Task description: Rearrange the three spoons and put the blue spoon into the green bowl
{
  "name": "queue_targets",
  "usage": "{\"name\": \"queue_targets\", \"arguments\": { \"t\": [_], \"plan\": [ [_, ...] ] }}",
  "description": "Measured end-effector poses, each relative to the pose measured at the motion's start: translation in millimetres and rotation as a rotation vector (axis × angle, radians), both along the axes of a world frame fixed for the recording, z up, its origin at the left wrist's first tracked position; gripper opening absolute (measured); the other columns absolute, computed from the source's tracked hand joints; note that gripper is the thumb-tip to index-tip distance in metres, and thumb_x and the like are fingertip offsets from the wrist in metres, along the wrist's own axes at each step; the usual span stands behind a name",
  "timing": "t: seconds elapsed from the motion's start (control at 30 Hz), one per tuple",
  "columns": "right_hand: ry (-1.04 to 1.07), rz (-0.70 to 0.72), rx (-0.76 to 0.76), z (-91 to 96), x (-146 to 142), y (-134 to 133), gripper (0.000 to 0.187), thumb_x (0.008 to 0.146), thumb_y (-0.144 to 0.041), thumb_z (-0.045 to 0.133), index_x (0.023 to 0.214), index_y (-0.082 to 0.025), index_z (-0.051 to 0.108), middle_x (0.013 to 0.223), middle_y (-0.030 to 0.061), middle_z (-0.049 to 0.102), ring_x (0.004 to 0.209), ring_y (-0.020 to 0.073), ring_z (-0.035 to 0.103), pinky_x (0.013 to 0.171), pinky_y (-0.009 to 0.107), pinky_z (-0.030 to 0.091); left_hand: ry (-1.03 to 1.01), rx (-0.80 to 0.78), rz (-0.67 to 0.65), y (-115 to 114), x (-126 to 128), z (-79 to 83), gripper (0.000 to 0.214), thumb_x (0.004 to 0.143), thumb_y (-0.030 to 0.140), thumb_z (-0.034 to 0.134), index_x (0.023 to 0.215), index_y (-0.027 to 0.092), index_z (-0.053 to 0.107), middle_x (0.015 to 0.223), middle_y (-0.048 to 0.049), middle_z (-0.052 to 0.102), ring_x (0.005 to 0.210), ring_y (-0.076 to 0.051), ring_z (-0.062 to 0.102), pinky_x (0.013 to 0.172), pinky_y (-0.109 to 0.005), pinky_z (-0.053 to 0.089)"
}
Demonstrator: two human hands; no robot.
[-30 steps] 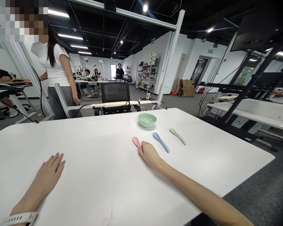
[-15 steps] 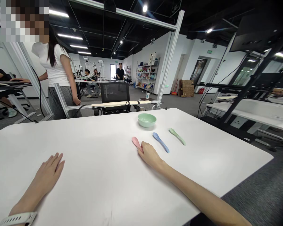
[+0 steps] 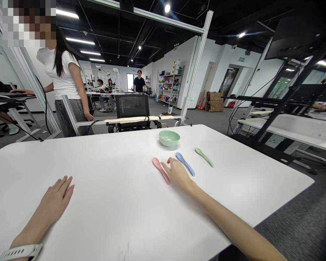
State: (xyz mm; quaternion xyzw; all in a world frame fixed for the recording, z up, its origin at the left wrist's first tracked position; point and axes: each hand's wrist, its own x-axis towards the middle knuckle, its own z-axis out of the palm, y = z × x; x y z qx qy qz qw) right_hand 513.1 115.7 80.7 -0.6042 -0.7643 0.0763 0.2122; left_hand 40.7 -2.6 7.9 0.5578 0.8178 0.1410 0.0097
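My right hand (image 3: 179,174) hovers just right of a pink spoon (image 3: 161,170), fingers apart and nothing held. The pink spoon lies flat on the white table (image 3: 111,210), its bowl pointing away from me. Just beyond the hand, a blue spoon (image 3: 185,164) lies at a similar slant, close to my knuckles. Farther right rests a light green spoon (image 3: 204,157). A green bowl (image 3: 169,139) stands upright behind the spoons. On the left side, my left hand (image 3: 55,199) lies flat on the tabletop with its fingers stretched out.
A metal frame (image 3: 197,72) rises beyond the table's far edge. Behind it stands a black mesh chair (image 3: 132,107). A person in a white shirt (image 3: 62,69) stands at the back left. Other people and a shelf (image 3: 170,87) are farther off.
My right hand has let go of the pink spoon and shifted slightly right, its fingers opening. The spoon's handle now shows in full. My left hand stays where it was.
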Motion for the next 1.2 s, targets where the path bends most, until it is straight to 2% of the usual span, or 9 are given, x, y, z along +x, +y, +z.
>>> {"name": "queue_targets", "arguments": {
  "t": [0.13, 0.27, 0.37, 0.43, 0.5, 0.63, 0.77, 0.9, 1.2],
  "plan": [
    [-0.022, -0.164, 0.138, 7.9, 54.7, 39.5, 0.034, 0.105, -0.036, 0.047, 0.111, -0.010, 0.067, 0.101, 0.0183, 0.073, 0.094, 0.0280, 0.068, 0.085, 0.035, 0.046, 0.006, 0.016, -0.001, 0.8, 2.9, 1.5, 0.086, 0.092, 0.051, 0.013, 0.152, -0.002, 0.045, 0.167, -0.0244, 0.041, 0.159, -0.039, 0.031, 0.129, -0.058, 0.026],
    [-0.147, -0.346, 0.236, -0.8, 131.3, 77.4, 0.035, 0.101, -0.031, 0.051, 0.117, -0.006, 0.070, 0.113, 0.0250, 0.070, 0.105, 0.0325, 0.065, 0.095, 0.040, 0.046, 0.012, 0.057, -0.002, 1.1, -0.4, -4.5, 0.084, 0.092, 0.051, 0.016, 0.151, 0.000, 0.047, 0.164, -0.0229, 0.045, 0.157, -0.039, 0.036, 0.128, -0.060, 0.028],
    [-0.212, -0.452, 0.193, -16.5, 176.3, 94.6, 0.042, 0.098, -0.039, 0.057, 0.120, -0.006, 0.071, 0.111, 0.0254, 0.070, 0.106, 0.0346, 0.065, 0.092, 0.043, 0.048, 0.021, 0.082, -0.009, 1.1, -5.5, -10.6, 0.081, 0.093, 0.051, 0.018, 0.151, 0.004, 0.049, 0.163, -0.0210, 0.048, 0.156, -0.037, 0.038, 0.127, -0.060, 0.029],
    [-0.227, -0.487, 0.125, -26.0, 192.8, 99.9, 0.045, 0.094, -0.046, 0.062, 0.116, -0.009, 0.074, 0.107, 0.0237, 0.072, 0.104, 0.0348, 0.065, 0.089, 0.042, 0.049, 0.024, 0.073, -0.015, 1.4, -8.9, -13.5, 0.082, 0.094, 0.052, 0.017, 0.151, 0.003, 0.048, 0.164, -0.0212, 0.047, 0.156, -0.037, 0.037, 0.128, -0.059, 0.029],
    [-0.218, -0.491, 0.061, -31.9, 199.6, 101.4, 0.045, 0.091, -0.050, 0.066, 0.111, -0.012, 0.076, 0.106, 0.0219, 0.074, 0.102, 0.0337, 0.067, 0.086, 0.040, 0.049, 0.031, 0.060, -0.019, 2.2, -11.7, -15.0, 0.083, 0.094, 0.052, 0.016, 0.152, 0.002, 0.047, 0.165, -0.0215, 0.046, 0.157, -0.038, 0.036, 0.128, -0.058, 0.028],
    [-0.139, -0.484, -0.018, -33.9, 200.6, 100.2, 0.033, 0.087, -0.046, 0.070, 0.098, -0.016, 0.078, 0.101, 0.0195, 0.077, 0.094, 0.0310, 0.071, 0.079, 0.036, 0.048, 0.041, 0.061, -0.012, 3.8, -13.5, -15.2, 0.082, 0.094, 0.052, 0.016, 0.151, 0.003, 0.048, 0.164, -0.0215, 0.047, 0.156, -0.038, 0.037, 0.127, -0.059, 0.031],
    [-0.098, -0.473, -0.041, -34.0, 203.2, 100.1, 0.023, 0.090, -0.038, 0.067, 0.089, -0.018, 0.078, 0.097, 0.0171, 0.079, 0.086, 0.0291, 0.072, 0.073, 0.034, 0.046, 0.044, 0.062, -0.021, 3.6, -10.9, -13.4, 0.082, 0.094, 0.051, 0.015, 0.151, 0.001, 0.047, 0.165, -0.0237, 0.045, 0.157, -0.039, 0.036, 0.128, -0.060, 0.029],
    [-0.109, -0.470, -0.044, -36.8, 206.5, 101.8, 0.016, 0.092, -0.026, 0.065, 0.091, -0.018, 0.079, 0.101, 0.0151, 0.080, 0.088, 0.0274, 0.073, 0.071, 0.031, 0.043, 0.038, 0.036, -0.024, 3.0, -10.3, -12.4, 0.084, 0.094, 0.052, 0.014, 0.152, 0.000, 0.045, 0.167, -0.0236, 0.042, 0.158, -0.040, 0.032, 0.129, -0.060, 0.026],
    [-0.154, -0.473, -0.052, -41.0, 209.9, 104.8, 0.024, 0.094, -0.025, 0.060, 0.101, -0.016, 0.080, 0.105, 0.0154, 0.081, 0.093, 0.0286, 0.073, 0.074, 0.032, 0.046, 0.024, 0.031, -0.023, 2.9, -10.5, -11.0, 0.086, 0.094, 0.053, 0.011, 0.153, -0.001, 0.044, 0.167, -0.0244, 0.041, 0.158, -0.041, 0.033, 0.128, -0.061, 0.028]
  ]
}}
